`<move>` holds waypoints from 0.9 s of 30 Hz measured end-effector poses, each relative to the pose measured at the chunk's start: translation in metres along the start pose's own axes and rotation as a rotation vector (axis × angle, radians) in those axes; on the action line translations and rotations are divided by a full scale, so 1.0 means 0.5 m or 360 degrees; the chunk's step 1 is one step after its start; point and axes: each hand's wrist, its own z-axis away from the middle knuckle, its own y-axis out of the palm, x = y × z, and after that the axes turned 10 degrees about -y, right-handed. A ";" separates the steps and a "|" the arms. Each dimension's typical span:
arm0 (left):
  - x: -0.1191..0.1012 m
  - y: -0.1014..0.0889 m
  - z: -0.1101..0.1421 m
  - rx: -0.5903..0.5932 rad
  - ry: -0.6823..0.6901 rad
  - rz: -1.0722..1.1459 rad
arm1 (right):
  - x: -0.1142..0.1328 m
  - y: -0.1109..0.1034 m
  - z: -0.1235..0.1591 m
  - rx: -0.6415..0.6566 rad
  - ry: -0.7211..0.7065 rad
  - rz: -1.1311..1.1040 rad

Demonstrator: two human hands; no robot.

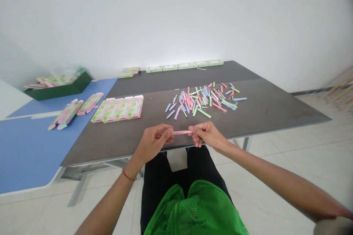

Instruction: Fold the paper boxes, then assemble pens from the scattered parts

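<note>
A slim pink pen (182, 132) is held level between my two hands, just above the table's front edge. My left hand (157, 136) pinches its left end between thumb and fingers. At the other end, my right hand (205, 133) has its thumb and fingers closed on the pen. The tips of both ends are hidden by the fingers. Beyond my hands lies a loose pile of pen parts (202, 99) in pink, green, blue and purple, with thin white refills among them.
Left of the pile, several flat printed boxes (118, 109) lie side by side. More cartons (66, 114) lie on the blue table (30, 147), near a dark green bin (63, 91) of packaging. Along the wall runs a row of green-white boxes (184, 66).
</note>
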 end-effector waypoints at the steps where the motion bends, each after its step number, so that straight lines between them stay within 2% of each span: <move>1: 0.000 0.000 0.000 0.0036 -0.0038 -0.0008 | 0.000 0.001 0.001 0.0006 -0.0006 0.0009; 4: 0.001 0.003 0.002 0.0026 -0.0005 -0.0073 | -0.001 0.000 0.002 0.0025 -0.0027 0.0029; 8: -0.003 0.005 0.009 -0.0182 0.0258 -0.0217 | -0.013 -0.005 0.002 0.0020 -0.0020 -0.0007; 10: -0.006 0.002 0.011 -0.0218 0.0317 -0.0277 | -0.019 -0.007 0.002 0.0011 0.0009 -0.0044; 15: -0.004 -0.010 0.009 -0.0082 0.0096 -0.0093 | -0.023 0.001 0.003 -0.0003 0.0026 -0.0060; 18: 0.001 -0.009 0.007 -0.0068 0.0012 -0.0074 | -0.019 0.001 0.004 0.0002 0.0020 -0.0046; 20: 0.002 -0.006 0.010 -0.0086 0.0036 -0.0077 | -0.016 -0.005 0.001 0.0041 0.0142 -0.0101; 24: -0.003 -0.008 0.018 -0.0133 0.0152 -0.0077 | -0.013 -0.024 -0.013 0.0402 0.0864 -0.0357; 25: -0.005 -0.010 0.020 -0.0129 0.0166 -0.0074 | -0.014 -0.026 -0.015 0.0463 0.0952 -0.0370; 26: -0.007 -0.013 0.021 -0.0128 0.0170 -0.0060 | -0.016 -0.027 -0.016 0.0486 0.0922 -0.0347; 27: -0.008 -0.015 0.022 -0.0136 0.0163 -0.0038 | -0.018 -0.027 -0.015 0.0465 0.0770 -0.0293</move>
